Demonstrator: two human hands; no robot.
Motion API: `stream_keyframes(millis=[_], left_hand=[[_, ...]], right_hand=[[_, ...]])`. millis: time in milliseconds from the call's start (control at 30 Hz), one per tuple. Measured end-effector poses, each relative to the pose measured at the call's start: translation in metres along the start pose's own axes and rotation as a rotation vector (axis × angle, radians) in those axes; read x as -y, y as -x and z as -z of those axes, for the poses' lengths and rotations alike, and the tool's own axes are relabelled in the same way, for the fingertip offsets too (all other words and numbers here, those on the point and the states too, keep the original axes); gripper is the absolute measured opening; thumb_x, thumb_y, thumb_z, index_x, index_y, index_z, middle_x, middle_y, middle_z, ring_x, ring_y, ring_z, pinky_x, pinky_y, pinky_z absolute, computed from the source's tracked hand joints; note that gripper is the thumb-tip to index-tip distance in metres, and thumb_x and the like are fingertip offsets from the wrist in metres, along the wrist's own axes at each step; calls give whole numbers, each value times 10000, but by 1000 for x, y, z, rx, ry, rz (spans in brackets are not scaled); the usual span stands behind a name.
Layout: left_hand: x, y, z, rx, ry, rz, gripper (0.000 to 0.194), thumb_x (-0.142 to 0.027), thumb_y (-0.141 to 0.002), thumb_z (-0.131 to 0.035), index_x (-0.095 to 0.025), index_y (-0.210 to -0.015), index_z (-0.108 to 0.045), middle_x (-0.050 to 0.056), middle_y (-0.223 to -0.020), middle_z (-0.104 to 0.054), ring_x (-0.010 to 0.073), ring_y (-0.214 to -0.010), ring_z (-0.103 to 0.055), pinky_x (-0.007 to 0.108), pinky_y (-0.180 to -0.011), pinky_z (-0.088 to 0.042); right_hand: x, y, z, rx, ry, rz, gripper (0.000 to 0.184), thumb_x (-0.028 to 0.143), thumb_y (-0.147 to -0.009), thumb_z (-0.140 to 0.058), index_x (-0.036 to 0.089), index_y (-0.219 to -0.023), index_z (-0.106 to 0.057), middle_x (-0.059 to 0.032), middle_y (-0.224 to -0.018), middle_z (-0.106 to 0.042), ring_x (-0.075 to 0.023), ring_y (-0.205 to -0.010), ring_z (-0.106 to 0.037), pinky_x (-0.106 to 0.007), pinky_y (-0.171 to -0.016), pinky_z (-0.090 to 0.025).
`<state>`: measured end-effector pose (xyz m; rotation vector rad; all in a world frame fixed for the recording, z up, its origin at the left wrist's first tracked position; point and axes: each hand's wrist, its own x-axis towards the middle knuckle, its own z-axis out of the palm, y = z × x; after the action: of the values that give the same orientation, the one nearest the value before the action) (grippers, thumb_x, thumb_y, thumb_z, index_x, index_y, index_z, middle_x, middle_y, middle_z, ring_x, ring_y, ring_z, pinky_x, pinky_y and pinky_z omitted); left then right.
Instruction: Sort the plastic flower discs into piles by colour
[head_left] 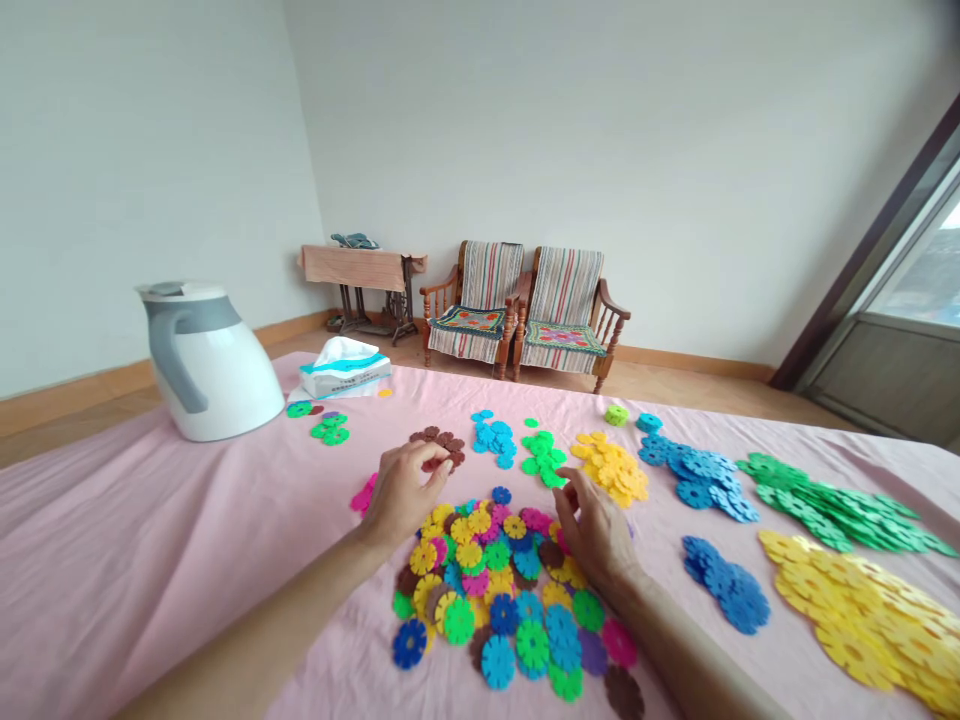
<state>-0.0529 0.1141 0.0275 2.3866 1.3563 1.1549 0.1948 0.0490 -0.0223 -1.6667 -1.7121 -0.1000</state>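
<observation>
Mixed flower-disc heap [496, 555] between your left grip [405, 490] and right grip [600, 530], handy for both; can't tell if either pinches anything.

Two wooden armchairs [568, 285] stand before a pale wall [600, 130].

Here we go, and our eyes land straight on the tissue box [319, 382]: there's lettering on the side turned towards us! We've got a row of dark characters [360, 380] running along the pale part, teal showing above it. We try for a word, a brand, a number, and it's too small and too blurred; dark strokes are all we get, and we can't read a single one!
</observation>
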Motion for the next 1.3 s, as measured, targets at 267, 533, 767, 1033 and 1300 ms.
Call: stream_keyframes(millis=[267, 533, 767, 1033, 1300], left_hand=[[45, -44, -2, 46, -262, 181, 124, -242, -724, -559, -191, -632, -625, -4, -668, -650, 163, -672, -593, 261, -679, -389], [19, -31, -11, 104, -138, 46, 175, -232, -795, -499, -197, -840, -665, 21, -845, -658, 136, -694, -598, 239, -699, -427], [-36, -12, -26, 418, 135, -320, 139, -196, -770, -554, -198, -795, -690, 18, -784, -656, 153, -748, -593, 244, -718, -436], [-74, 6, -48, 531, 35, -550, 252, -305, -681, -713, -214, -913, -675, 47, -864, -625, 228, -917, -543, 333, -825, -390], [-84, 12, -46, 556, 73, -537, 96, -216, -739, -655, -206, -832, -676, 33, -803, -637, 203, -868, -554, 319, -798, -398]], right_hand=[[1, 1, 0, 15, 27, -16, 253, 223, -845, -369, 158, -1012, -547, -47, -784, -623, -164, -709, -584, -268, -652, -433], [4, 0, 7, -54, 13, -54, 254, 237, -843, -369, 167, -1005, -552, -45, -764, -638, -163, -682, -591, -262, -636, -433], [-4, -4, 14, -153, -7, -170, 253, 294, -838, -386, 172, -925, -590, -21, -637, -628, -155, -564, -571, -247, -565, -379], [-14, -8, 13, -198, -70, -243, 287, 345, -829, -381, 164, -823, -604, -6, -552, -589, -144, -495, -521, -234, -507, -338], [-15, -7, 9, -169, -94, -230, 282, 346, -832, -374, 175, -834, -598, 5, -550, -585, -135, -477, -501, -236, -509, -336]])
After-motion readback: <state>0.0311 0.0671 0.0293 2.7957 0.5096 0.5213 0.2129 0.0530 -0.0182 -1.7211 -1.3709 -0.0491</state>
